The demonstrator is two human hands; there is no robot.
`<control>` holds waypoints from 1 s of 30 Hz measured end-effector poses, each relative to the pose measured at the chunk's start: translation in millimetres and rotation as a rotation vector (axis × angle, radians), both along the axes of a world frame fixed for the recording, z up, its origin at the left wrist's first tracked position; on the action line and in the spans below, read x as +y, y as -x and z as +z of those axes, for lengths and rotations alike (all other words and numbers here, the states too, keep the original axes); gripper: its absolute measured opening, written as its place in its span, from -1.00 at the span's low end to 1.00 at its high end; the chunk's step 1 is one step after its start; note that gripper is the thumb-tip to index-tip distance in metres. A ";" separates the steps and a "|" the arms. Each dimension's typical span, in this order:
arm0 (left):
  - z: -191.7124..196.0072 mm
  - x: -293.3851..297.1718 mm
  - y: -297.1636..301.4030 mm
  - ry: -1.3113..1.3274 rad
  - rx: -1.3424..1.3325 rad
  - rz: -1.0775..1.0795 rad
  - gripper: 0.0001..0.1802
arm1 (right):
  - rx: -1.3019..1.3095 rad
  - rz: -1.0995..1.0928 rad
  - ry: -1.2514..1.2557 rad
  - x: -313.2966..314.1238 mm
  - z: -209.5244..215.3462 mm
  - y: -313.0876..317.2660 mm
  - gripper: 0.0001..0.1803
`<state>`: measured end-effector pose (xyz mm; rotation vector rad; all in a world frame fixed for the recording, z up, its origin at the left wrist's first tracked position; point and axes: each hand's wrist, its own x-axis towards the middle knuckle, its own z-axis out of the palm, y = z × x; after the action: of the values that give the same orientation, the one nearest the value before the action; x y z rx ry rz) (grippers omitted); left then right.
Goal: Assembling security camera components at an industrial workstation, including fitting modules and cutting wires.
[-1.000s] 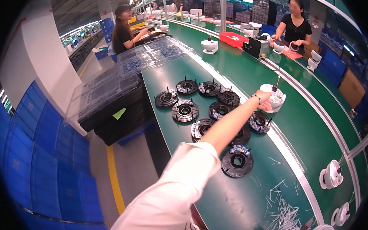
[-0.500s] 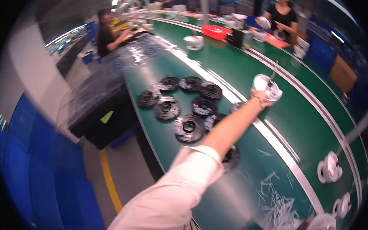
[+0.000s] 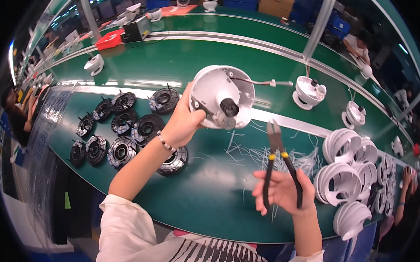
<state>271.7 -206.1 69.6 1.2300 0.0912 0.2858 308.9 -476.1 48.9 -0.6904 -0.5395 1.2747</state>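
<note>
My left hand (image 3: 184, 123) grips the rim of a white bowl-shaped plastic housing (image 3: 211, 88) above the workbench. Its open side faces me, showing a black cylinder (image 3: 229, 106) and a grey round part inside. A thin cable (image 3: 259, 82) with a white connector sticks out to the right. In my right hand (image 3: 284, 193) rest cutting pliers (image 3: 276, 142) with black handles and yellow marks. Their jaws point away from me and their handles are spread, with my fingers loosely about them. Pliers and housing are apart.
Several black ring-shaped parts (image 3: 123, 151) lie left on the green bench. Clear plastic strips (image 3: 293, 159) are heaped beyond the pliers. Stacked white rings (image 3: 337, 184) stand right. More white housings (image 3: 310, 92) sit on the green belt behind a metal rail. Other people work around the line.
My left hand has come back from over the belt toward me, bringing the white housing. My right hand and the pliers now show fully. The view has swung to the right.
</note>
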 end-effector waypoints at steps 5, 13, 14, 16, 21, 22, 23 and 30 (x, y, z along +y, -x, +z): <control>-4.5 -19.8 13.3 -0.104 -0.089 -0.047 -0.21 | -0.016 0.048 -0.035 11.3 11.4 -2.4 -0.16; 8.3 -35.6 30.5 -0.307 -0.154 -0.109 -0.14 | 0.016 -0.030 0.032 17.8 23.3 10.4 -0.13; 8.5 -35.7 31.2 -0.356 -0.181 -0.127 -0.13 | 0.046 -0.038 0.030 17.1 24.5 11.6 -0.14; 12.6 -38.9 31.3 -0.381 -0.190 -0.135 -0.13 | 0.104 -0.053 0.027 13.8 27.3 12.9 -0.16; 15.1 -45.2 30.8 -0.376 -0.203 -0.162 -0.13 | 0.171 -0.088 -0.043 4.4 15.0 11.7 -0.25; 15.2 -46.7 29.9 -0.368 -0.201 -0.143 -0.14 | 0.123 -0.111 -0.041 3.3 10.8 12.6 -0.26; 14.7 -48.3 28.6 -0.359 -0.199 -0.125 -0.15 | 0.076 -0.134 -0.039 2.0 6.4 13.8 -0.27; -3.1 -42.9 -17.9 -0.721 -0.367 0.218 -0.19 | 0.036 -0.203 -0.188 -10.6 -24.5 4.6 -0.31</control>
<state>289.5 -249.0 66.5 1.8608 -0.2163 0.7747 304.4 -486.7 24.4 -0.5491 -0.5378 1.0306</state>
